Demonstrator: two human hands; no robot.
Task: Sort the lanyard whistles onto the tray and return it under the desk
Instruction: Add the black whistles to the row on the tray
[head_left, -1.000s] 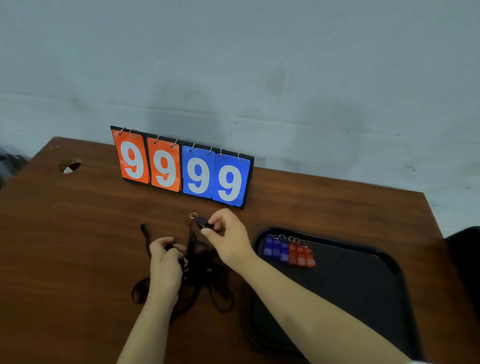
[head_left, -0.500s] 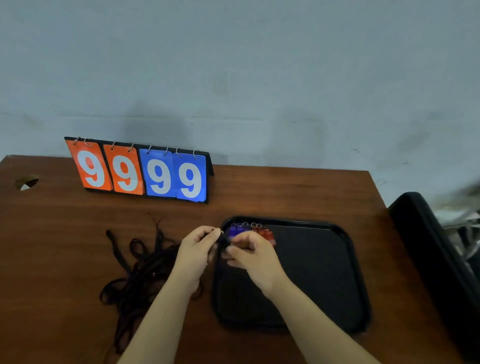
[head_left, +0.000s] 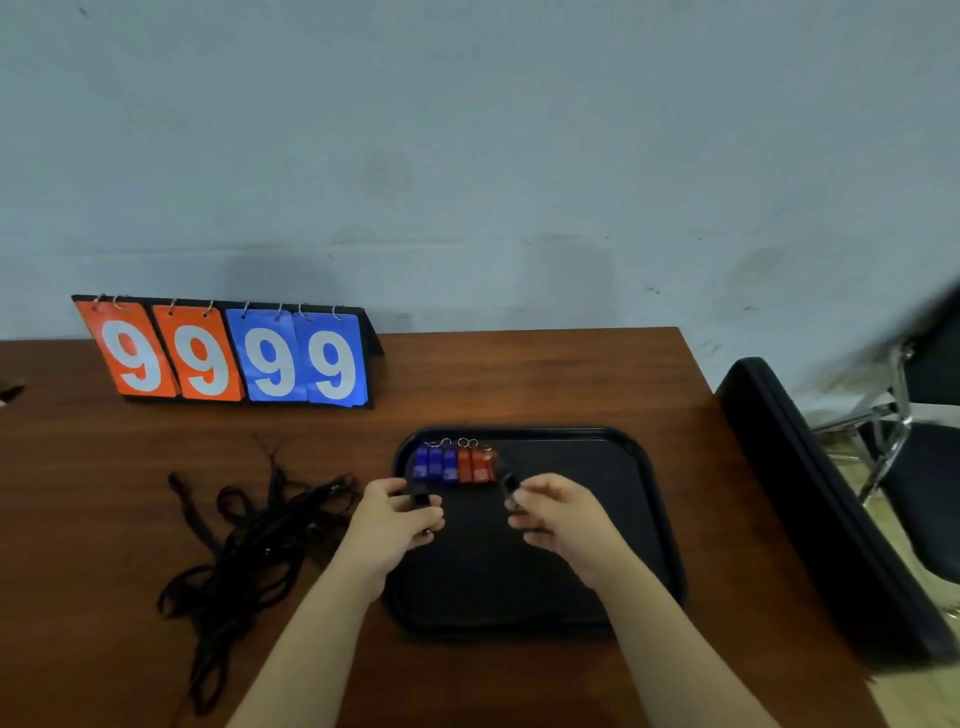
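Left hand (head_left: 397, 519) pinched shut on a small black whistle (head_left: 420, 499), over the tray's near-left part. Right hand (head_left: 558, 512) likewise closed on a second black whistle (head_left: 509, 487), tip pointing to 11 o'clock, just below the row's right end.

Row at the tray's 11 o'clock corner: blue whistles (head_left: 435, 464) left, red whistles (head_left: 475, 465) right, touching side by side, rings toward 12.

My read: black ones go next, extending the row at its 3 o'clock end. To do it well I'd set them down one at a time, rings to 12, body snug against the last red, without nudging the line.

Tray (head_left: 644, 519) sits on the worktop (head_left: 519, 374). Loose black lanyards (head_left: 249, 540) heaped at its 9 o'clock, apart from it. Scoreboard (head_left: 228, 353) at 10 o'clock, out of the way.
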